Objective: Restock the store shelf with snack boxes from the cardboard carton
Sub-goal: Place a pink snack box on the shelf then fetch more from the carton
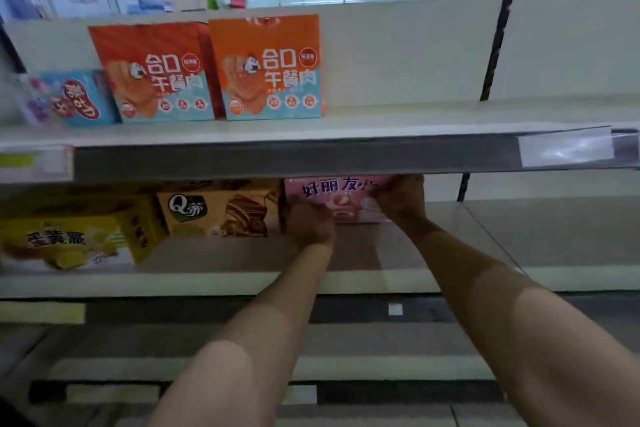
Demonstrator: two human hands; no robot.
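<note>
A pink snack box stands on the middle shelf, right of a brown Q-brand box. My left hand grips the pink box at its lower left corner. My right hand grips its right end, fingers curled over the upper right corner. The upper shelf's front rail hides the top of the box. The cardboard carton is out of view.
A yellow box lies at the left of the middle shelf. On the upper shelf stand two orange boxes and a blue pack. Both shelves are bare to the right of these items.
</note>
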